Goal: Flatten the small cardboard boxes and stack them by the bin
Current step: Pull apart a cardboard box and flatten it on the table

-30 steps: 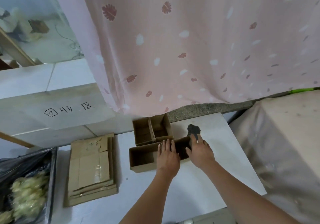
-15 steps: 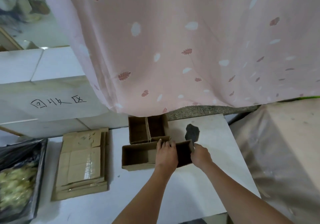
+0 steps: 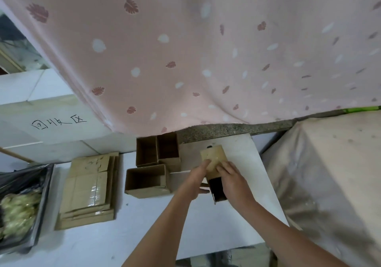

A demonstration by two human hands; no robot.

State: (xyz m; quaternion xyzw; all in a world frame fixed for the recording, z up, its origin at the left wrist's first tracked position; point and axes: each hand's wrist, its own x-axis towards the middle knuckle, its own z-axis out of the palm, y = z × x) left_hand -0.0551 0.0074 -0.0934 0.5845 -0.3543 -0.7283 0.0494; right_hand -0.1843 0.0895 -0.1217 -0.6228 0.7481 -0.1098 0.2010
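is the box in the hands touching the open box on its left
Apart. The head view shows bare white board between the held box and the open box, with the left hand crossing that gap.

You can read one text only: three handwritten black characters, 回收区 [image 3: 58,122], on the pale wall tile [image 3: 61,130], up and left of the stack of flattened cardboard [image 3: 88,186]. No print on the cardboard is legible.
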